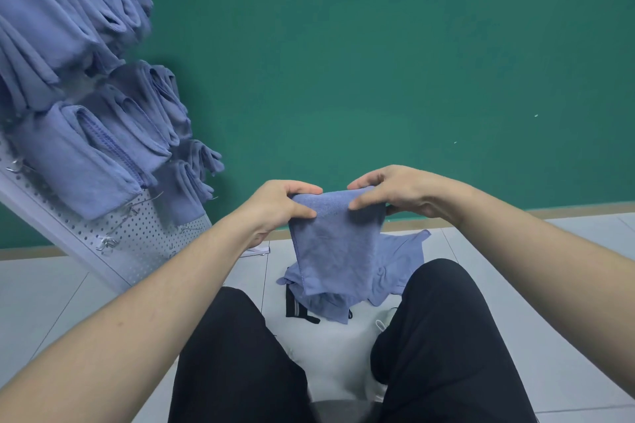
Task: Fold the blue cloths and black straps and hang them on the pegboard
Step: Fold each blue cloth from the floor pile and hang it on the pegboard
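Both my forearms reach forward over my knees. My left hand [281, 204] and right hand [395, 192] pinch the top edge of a folded blue cloth [335, 244], thumbs on the near face, fingers curled behind, so it hangs in the air. Below it, loose blue cloths [395, 271] lie heaped on a black strap [299, 311] on the floor [41, 292]. More folded cloths [79, 158] hang on the pegboard [147, 233] at left

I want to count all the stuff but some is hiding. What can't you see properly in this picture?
Head view only:
- The black strap on the floor: mostly covered by the loose blue cloths.
- The pegboard: top cut off by the picture's edge, much hidden behind the hanging cloths.
- The held cloth: its top edge is hidden under the left hand and right hand.
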`<state>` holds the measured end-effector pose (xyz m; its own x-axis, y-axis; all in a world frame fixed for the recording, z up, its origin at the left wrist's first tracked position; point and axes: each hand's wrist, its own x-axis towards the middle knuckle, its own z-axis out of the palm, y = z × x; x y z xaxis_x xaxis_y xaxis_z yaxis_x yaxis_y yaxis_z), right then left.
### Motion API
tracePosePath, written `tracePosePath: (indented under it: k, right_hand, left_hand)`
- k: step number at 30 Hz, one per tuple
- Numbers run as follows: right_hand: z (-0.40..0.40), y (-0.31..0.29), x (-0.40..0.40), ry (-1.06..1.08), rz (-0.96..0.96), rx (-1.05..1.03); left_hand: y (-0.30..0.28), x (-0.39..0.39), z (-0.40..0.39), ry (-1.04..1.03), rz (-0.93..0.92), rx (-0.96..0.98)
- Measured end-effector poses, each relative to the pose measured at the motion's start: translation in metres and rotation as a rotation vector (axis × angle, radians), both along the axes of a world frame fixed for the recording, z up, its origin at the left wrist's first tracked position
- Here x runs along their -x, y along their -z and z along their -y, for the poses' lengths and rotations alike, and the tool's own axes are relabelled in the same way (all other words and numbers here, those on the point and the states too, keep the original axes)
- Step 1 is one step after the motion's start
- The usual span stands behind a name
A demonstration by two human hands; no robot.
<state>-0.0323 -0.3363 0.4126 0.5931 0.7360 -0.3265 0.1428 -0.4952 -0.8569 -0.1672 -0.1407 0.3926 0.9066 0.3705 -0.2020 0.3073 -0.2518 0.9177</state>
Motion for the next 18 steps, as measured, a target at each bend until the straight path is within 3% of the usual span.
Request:
tracePosePath:
  k: [7,11,15,18]
  right_hand:
    - [-0.0038,0.0045,0.0016,-0.056,0.314,0.187]
    - [-0.0007,0.003,-0.0004,-0.007,0.287,0.148]
    - [0.0025,0.0052,0.0004,0.019,0.252,0.079]
    - [0.0033,0.0048,-0.0026,0.018,0.288,0.1]
  left_hand:
    - [0.0006,-0.0009,0.0015,0.1,-0.042,-0.091]
    - [-0.001,0.0015,-0.0002,0.114,-0.037,-0.079]
    - [-0.0025,0.0026,-0.0009,0.095,-0.04,0.069]
    - [-0.0002,0.0021,-0.0029,0.058,-0.033,0.028]
